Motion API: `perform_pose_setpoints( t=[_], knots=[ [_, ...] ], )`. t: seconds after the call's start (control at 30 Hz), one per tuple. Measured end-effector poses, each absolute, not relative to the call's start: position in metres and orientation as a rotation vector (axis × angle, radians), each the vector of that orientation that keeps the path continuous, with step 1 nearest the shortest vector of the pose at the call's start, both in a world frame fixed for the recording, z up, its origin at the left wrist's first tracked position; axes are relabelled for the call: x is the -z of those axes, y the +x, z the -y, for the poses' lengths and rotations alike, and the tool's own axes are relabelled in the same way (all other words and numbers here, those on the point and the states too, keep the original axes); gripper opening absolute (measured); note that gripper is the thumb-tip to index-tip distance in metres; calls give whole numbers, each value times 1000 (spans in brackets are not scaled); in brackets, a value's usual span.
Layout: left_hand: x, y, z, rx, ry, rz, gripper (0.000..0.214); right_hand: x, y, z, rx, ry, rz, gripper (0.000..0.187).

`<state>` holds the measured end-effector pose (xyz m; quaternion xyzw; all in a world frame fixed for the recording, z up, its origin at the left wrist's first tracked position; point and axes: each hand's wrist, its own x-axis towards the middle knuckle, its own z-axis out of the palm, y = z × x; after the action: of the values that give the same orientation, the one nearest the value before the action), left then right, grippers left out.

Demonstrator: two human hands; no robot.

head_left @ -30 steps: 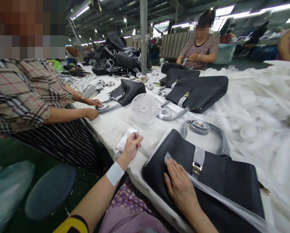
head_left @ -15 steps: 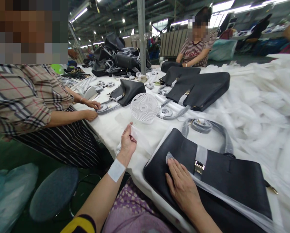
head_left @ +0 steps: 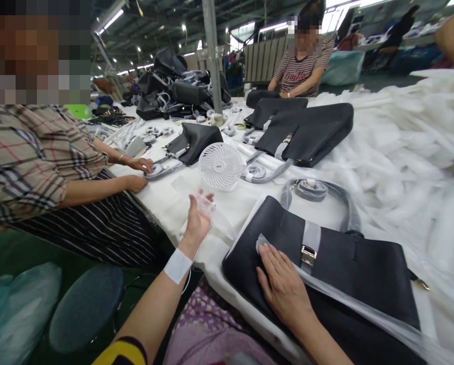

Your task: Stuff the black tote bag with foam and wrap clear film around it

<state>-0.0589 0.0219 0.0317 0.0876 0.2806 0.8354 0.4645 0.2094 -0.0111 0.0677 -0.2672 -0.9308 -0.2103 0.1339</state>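
Note:
A black handbag (head_left: 367, 284) lies flat on the table before me, with a gold clasp (head_left: 308, 255) and a wrapped strap band. My right hand (head_left: 283, 284) rests flat on its left part, fingers stretched out and together. A bit of translucent film (head_left: 262, 242) pokes out past those fingertips, and a long film strip (head_left: 363, 299) runs from beside the hand toward the lower right. My left hand (head_left: 198, 218) is raised left of the bag, palm up and fingers apart. Thin clear film (head_left: 207, 207) lies across its palm and fingers. The bag's wrapped handle (head_left: 350, 208) curves behind it.
A white fan (head_left: 221, 166) stands beyond my left hand. More black bags (head_left: 306, 129) lie behind it, with a heap of bags (head_left: 181, 83) farther back. White wrapping material (head_left: 413, 167) piles up at right. Co-workers stand at left and at the far side; a stool (head_left: 88, 306) is lower left.
My left hand has opened from a curled grip, its fingers spreading with the film over them. My right hand stays on the handbag. The view has shifted slightly.

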Motion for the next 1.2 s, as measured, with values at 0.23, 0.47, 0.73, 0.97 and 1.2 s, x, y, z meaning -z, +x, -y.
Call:
perform_pose_setpoints(
  t=[0.23,0.47,0.73,0.97,1.2],
  knots=[
    [-12,2,-6,-1645,442,-681,53,-73,207,17,535,-862,2721,57],
    [-49,4,2,-1859,868,-789,51,-79,205,19,520,-911,2816,53],
    [-82,31,10,-1575,2022,-768,47,-80,203,19,389,-891,2847,35],
    [-63,68,1,-1520,1986,-794,49,-66,207,16,480,-830,2880,32],
    [-66,70,3,-1454,1783,-800,43,-76,204,18,280,-860,2868,42]
  ],
)
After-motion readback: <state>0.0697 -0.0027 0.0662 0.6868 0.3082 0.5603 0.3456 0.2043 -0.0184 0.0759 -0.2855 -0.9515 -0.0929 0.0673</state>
